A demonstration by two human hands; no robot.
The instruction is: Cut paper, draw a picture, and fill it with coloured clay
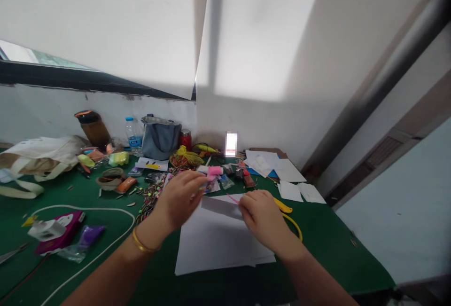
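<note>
My left hand, with a gold bangle at the wrist, is raised over the left edge of the white paper sheets. Its fingers curl toward the thumb; what lies between them is too small to make out. Just beyond its fingertips is a pink roll. On the right, my right hand is closed on a thin pink stick that points up and left. A greyish folded paper strip runs across the top of the sheets, its right end at my right fingers.
Many small slim floats lie heaped left of the paper. Behind stand a blue bag, a water bottle and a lit phone. A white cable crosses the left side. A yellow tool lies beside my right hand.
</note>
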